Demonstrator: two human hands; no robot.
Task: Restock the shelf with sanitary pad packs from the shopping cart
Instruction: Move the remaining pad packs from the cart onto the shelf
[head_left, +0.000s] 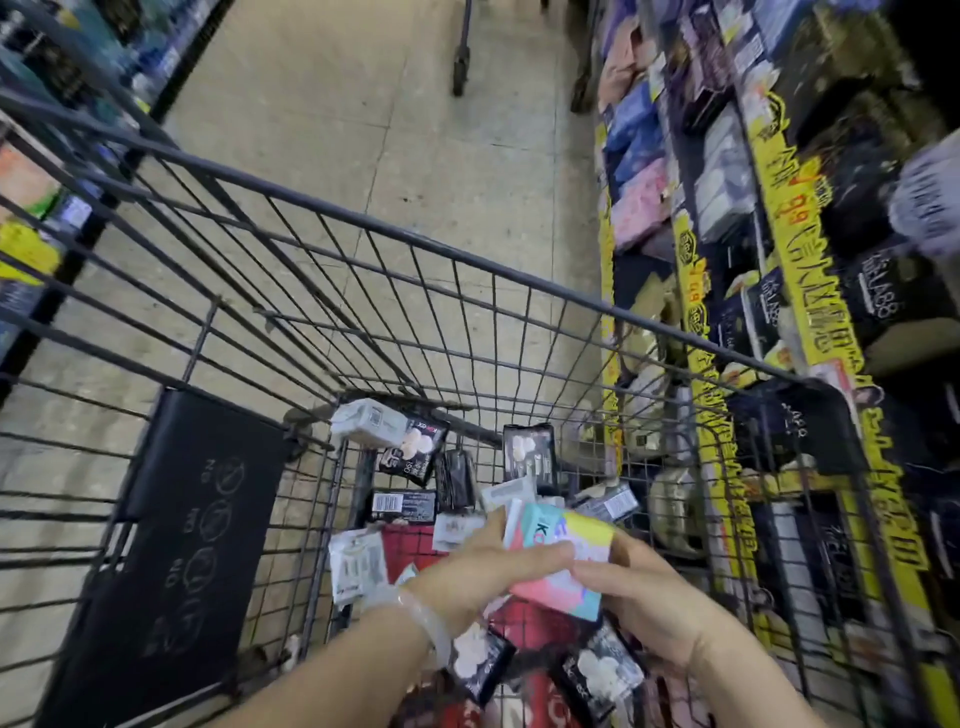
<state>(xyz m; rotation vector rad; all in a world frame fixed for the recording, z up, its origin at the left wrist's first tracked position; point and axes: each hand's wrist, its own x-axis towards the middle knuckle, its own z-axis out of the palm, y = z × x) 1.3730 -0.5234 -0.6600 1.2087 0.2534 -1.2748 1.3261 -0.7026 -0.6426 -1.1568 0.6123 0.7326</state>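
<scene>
While the cart stands in the aisle, a pastel pack is gripped above its basket by both hands: the left hand at 9 o'clock of the pack, the right hand at 4 o'clock. More packs lie below at 11 o'clock. The shelf is seen at 2 o'clock.

We see a pale tiled floor running up the aisle — speckled, with faint seams. At its far end stands a dark wheeled leg of some other trolley. Along the left edge runs a blurred rack of goods — bluish packages above, an orange pack and a yellow tag lower down.
</scene>
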